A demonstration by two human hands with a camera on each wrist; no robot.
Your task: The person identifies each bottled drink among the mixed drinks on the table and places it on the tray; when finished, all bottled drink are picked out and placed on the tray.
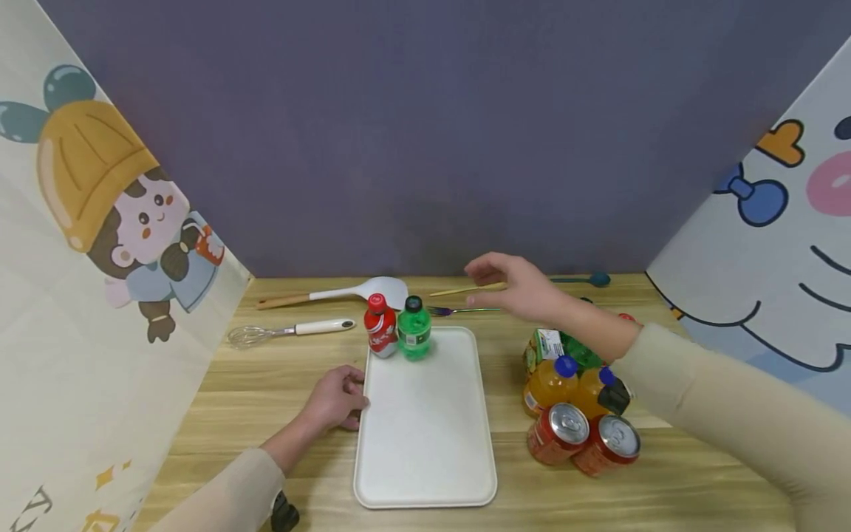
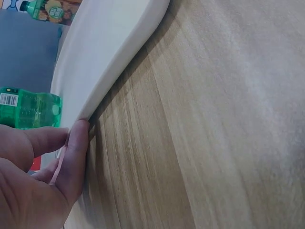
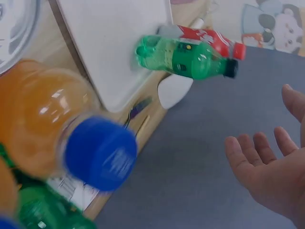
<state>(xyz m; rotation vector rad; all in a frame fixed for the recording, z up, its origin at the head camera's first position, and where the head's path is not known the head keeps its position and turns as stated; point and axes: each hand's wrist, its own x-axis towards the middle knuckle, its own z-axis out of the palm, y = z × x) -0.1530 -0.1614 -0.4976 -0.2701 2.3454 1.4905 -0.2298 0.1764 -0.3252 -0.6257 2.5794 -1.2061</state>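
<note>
White tray (image 1: pixel 425 428) is lying flat on the wood table (image 1: pixel 233 399), long side running away from the person, between the whisk (image 1: pixel 322 326) on the left and the drinks cluster on the right. Left hand (image 1: pixel 337 397) is gripping the tray's left edge, thumb and fingers pinching the rim; my read: it's bracing the tray against sliding, and holding from the side is leaving the surface unobstructed. Red bottle (image 1: pixel 381 329) and green bottle (image 1: pixel 415 332) are standing upright at the tray's far end, red in the left corner, green just beside it; sitting that far back, they're probably leaving the near part usable. Right hand (image 1: pixel 512 284) is hovering past the tray's far right corner, fingers loosely spread, grasping nothing; the thin yellow stick (image 1: pixel 459 292) and fork (image 1: pixel 459 311) are lying nearest, but I'm seeing no contact. Orange bottles (image 1: pixel 550 384), red cans (image 1: pixel 548 443) and a carton (image 1: pixel 532 351) are standing packed together on the table under the right forearm, likely grouped there for easy right-side access; the sleeve is hiding part of that cluster. Spatula (image 1: pixel 385 290) is lying crosswise behind the bottles, off the tray, so the utensils are apparently not taking up tray space.
</note>
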